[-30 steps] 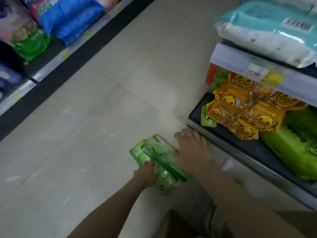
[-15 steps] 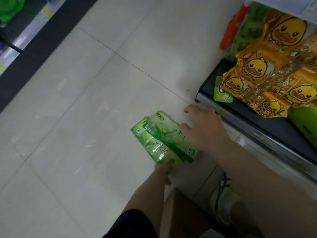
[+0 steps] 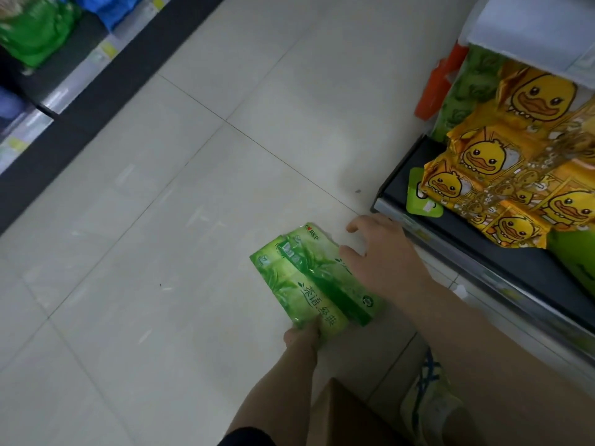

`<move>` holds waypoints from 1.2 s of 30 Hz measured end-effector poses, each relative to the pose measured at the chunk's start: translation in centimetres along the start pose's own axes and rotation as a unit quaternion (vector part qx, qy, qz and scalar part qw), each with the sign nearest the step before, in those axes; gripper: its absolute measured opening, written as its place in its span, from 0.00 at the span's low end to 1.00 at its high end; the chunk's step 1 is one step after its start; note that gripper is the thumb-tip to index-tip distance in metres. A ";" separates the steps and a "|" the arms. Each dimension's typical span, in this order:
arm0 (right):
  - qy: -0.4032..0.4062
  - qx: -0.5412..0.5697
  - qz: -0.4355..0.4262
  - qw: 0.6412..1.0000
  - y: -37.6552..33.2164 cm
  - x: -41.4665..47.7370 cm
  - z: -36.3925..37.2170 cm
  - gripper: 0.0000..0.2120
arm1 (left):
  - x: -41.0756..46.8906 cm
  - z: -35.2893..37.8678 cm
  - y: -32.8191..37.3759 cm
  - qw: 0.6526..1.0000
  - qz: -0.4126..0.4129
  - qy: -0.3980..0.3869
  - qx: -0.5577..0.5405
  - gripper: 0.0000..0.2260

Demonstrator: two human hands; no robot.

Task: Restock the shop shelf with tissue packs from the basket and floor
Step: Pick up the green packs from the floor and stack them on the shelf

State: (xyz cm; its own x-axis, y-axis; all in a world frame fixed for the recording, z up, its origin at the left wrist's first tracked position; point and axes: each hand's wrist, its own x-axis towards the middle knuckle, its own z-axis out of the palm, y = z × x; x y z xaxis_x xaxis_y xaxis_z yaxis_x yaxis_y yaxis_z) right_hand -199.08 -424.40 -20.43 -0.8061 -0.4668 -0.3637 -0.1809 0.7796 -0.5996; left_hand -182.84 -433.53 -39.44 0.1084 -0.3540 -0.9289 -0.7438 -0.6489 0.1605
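Two green tissue packs (image 3: 309, 281) lie side by side, just above the pale floor tiles, the right one overlapping the left. My left hand (image 3: 302, 336) grips their near end from below, thumb on top. My right hand (image 3: 383, 255) rests over their right side with fingers spread and straight. The black bottom shelf (image 3: 457, 249) is directly right of my right hand.
Yellow duck-print packs (image 3: 502, 175) fill the bottom shelf, with bright green packs (image 3: 579, 262) beside them and a small green tag (image 3: 421, 201) at the edge. A brown cardboard box (image 3: 347, 413) and my shoe (image 3: 428, 400) are near my feet. Another shelf unit (image 3: 58, 88) runs along the upper left.
The view dropped and moved closer to the floor and bottom shelf. The packs stayed between my hands; my left hand slid to their near end, and my right hand spread over their right side.
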 end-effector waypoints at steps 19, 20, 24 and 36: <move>-0.027 -0.228 -0.109 0.967 -3.4 -5.4 -4.2 0.23 | -14.5 -1.7 7.7 0.926 0.018 -0.257 -0.275 0.14; -0.030 -0.232 -0.118 0.965 -3.7 -5.7 -4.6 0.26 | -15.4 -1.5 7.9 0.919 0.026 -0.280 -0.277 0.11; -0.020 -0.264 -0.164 0.950 -5.1 -7.1 -7.3 0.34 | -20.9 -1.4 8.8 0.890 0.097 -0.374 -0.243 0.13; 0.239 -0.231 -0.342 0.879 -9.6 -11.1 -18.7 0.21 | -33.1 -4.6 12.2 0.833 0.231 -0.472 -0.173 0.32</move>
State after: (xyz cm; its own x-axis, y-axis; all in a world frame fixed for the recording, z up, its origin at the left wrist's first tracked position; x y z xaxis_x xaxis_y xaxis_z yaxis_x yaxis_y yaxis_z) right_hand -198.97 -418.86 2.70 -0.5448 -0.7489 0.3774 -0.8355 0.5231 -0.1681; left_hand -192.43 -432.83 -5.18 -0.8244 -0.0381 -0.5647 -0.3108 -0.8034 0.5079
